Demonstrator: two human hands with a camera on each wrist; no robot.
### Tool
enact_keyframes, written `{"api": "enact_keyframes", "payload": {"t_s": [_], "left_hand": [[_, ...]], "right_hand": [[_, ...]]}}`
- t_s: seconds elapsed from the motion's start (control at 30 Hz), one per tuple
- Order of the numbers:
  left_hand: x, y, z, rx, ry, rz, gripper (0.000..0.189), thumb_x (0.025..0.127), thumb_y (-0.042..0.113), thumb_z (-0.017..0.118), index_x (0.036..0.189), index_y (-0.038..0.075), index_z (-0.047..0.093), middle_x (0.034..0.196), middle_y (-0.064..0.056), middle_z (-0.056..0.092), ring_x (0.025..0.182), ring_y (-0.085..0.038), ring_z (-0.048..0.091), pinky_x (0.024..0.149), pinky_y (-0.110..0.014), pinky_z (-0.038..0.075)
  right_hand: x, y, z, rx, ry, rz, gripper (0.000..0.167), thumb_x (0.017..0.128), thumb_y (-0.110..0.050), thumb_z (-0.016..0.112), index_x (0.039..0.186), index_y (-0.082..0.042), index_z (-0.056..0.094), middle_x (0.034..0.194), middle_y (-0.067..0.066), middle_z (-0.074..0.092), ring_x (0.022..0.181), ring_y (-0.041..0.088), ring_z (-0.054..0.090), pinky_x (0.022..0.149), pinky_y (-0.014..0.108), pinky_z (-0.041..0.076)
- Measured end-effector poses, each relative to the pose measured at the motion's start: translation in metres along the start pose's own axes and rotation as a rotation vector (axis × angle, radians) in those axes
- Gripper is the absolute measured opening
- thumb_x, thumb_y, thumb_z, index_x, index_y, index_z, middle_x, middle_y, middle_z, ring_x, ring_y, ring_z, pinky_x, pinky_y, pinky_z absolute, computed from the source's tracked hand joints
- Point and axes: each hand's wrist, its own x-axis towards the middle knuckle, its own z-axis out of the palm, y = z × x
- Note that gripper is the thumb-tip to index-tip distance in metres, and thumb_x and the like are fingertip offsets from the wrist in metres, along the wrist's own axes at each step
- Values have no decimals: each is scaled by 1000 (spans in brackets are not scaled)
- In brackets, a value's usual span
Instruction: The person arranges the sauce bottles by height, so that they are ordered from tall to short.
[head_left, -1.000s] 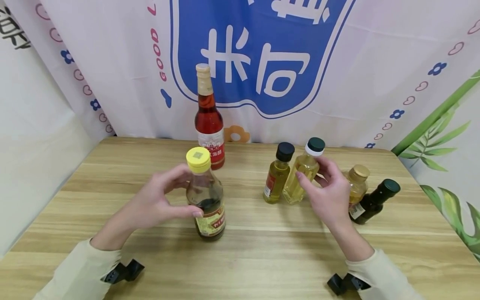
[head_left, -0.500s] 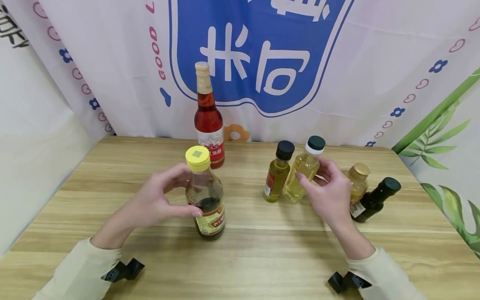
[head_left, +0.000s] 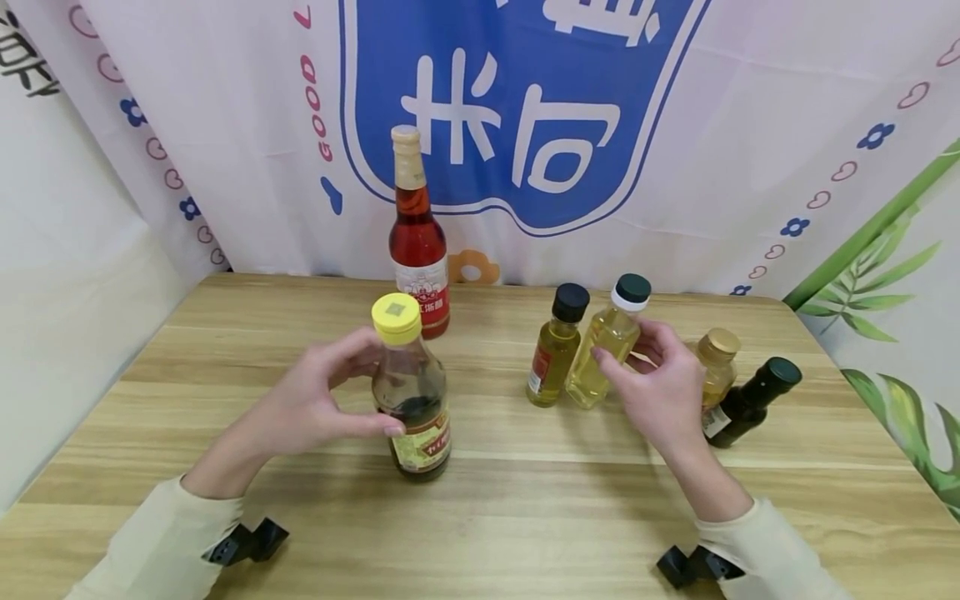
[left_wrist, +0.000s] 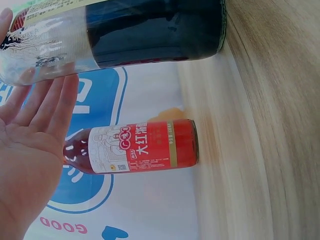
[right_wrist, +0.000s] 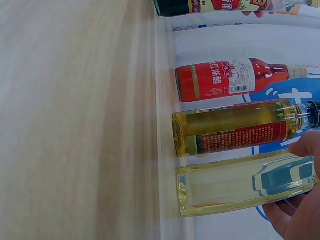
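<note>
My left hand [head_left: 318, 400] holds a yellow-capped glass bottle of dark liquid [head_left: 420, 446], thumb at its front and fingers behind. This bottle stands upright; in the left wrist view its dark lower part [left_wrist: 155, 32] crosses the top, with the left hand's fingers [left_wrist: 62, 102] extended beside the glass. My right hand [head_left: 663, 387] holds a square clear bottle of pale yellow oil [head_left: 600, 354] with a dark green cap, between thumb and fingers. In the right wrist view the oil bottle's base [right_wrist: 184, 192] is at the table. A smaller black-capped oil bottle [head_left: 553, 358] stands close on its left.
A tall bottle of red vinegar [head_left: 420, 250] stands at the back, behind the dark bottle. Right of my right hand are a gold-capped bottle [head_left: 716, 367], partly hidden, and a dark green-capped bottle [head_left: 742, 412]. The wooden table [head_left: 495, 525] ends at a printed curtain [head_left: 300, 233].
</note>
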Motion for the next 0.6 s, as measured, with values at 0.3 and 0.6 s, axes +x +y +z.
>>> {"api": "enact_keyframes", "payload": {"t_s": [0.3,0.6], "left_hand": [[-1,-1,0,-5,3,2,66,73,-3,93,131,1,62,124,-13,73,113,-9,72,98,-26,61],[0,-2,2,-7,0,16,68,71,-2,94,131,2,62,123,-12,73,113,-9,72,97,-26,61]], "right_hand": [[0,-1,0,-1,-8,0,48,88,-8,83,132,4,65,123,19,74,104,12,68,86,7,57],[0,-2,-1,-7,-9,4,50,88,-9,84,132,3,65,125,20,74,103,7,68,86,9,57]]}}
